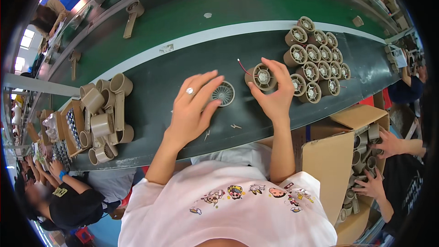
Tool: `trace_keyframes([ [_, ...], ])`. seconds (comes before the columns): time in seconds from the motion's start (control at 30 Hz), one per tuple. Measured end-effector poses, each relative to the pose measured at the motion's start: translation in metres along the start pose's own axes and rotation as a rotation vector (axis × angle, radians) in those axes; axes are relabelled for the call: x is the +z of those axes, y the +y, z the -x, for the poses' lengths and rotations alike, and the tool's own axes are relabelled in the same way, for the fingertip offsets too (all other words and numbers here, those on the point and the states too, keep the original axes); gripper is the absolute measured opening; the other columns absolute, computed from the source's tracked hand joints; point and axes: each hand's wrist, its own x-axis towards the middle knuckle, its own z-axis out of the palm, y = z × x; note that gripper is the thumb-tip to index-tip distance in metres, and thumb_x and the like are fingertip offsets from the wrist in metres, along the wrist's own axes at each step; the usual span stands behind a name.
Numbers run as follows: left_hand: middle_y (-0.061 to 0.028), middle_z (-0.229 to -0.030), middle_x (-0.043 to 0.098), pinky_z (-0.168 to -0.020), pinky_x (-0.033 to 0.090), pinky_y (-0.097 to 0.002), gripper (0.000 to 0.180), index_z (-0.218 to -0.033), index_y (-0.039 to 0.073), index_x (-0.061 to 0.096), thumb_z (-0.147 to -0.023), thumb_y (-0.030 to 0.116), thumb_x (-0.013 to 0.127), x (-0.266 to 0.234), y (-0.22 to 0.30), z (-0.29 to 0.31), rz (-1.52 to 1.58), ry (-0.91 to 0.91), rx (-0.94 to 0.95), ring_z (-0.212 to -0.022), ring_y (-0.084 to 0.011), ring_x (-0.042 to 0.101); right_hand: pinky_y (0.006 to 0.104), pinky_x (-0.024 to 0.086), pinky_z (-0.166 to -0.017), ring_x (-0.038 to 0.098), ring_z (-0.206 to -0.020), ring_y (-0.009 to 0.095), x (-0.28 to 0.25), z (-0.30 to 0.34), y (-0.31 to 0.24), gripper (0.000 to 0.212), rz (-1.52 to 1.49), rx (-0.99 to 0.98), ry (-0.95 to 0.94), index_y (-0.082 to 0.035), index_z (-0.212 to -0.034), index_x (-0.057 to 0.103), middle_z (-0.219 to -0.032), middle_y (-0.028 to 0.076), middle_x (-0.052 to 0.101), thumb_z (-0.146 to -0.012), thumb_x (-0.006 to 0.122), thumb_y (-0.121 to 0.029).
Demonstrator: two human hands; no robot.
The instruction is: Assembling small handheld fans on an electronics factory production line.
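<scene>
On the dark belt in front of me, a round beige fan grille (223,93) with radial ribs lies beside my left hand (190,112). The fingers are spread, with thumb and fingertips by the grille's left edge; I cannot tell whether they touch it. My right hand (278,92) has thumb and fingers curved around a short beige fan housing (262,77). Its open end shows a pale ribbed centre, and a dark red wire (243,67) sticks out to the left. Several similar housings (312,53) stand grouped just right of that hand.
Beige handheld fan shells (101,123) are piled at the left beside a small carton (72,128). Two small pieces (235,126) lie near the belt's front edge. Another fan shell (131,19) rests on the green belt (183,11). At right, another person's hands (372,185) reach into a cardboard box (327,169).
</scene>
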Motion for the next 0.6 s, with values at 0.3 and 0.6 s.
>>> trace_keyframes([
  [0.3,-0.0193,-0.124,0.058,-0.090,0.048,-0.0428,0.009,-0.087,-0.001,0.063,-0.079,0.003,0.065,0.016,0.008,-0.010,0.091,-0.012,0.045,-0.107,-0.0377,0.058,0.0304,0.053,-0.076,0.063,-0.089,0.022,-0.012,0.005,-0.040,0.056,-0.239,-0.186,-0.111,-0.005,-0.110,0.067,-0.104,0.012,0.061,-0.056,0.082,-0.002],
  [0.6,-0.0320,-0.109,0.063,-0.083,0.057,-0.0412,0.024,-0.061,-0.008,0.052,-0.083,0.001,0.051,0.015,0.000,0.008,1.045,0.048,-0.431,-0.094,-0.0319,0.068,0.0315,0.056,-0.074,0.067,-0.087,0.025,0.000,0.010,-0.038,0.052,-0.319,-0.363,-0.022,-0.004,-0.100,0.069,-0.108,0.019,0.063,-0.052,0.088,-0.005],
])
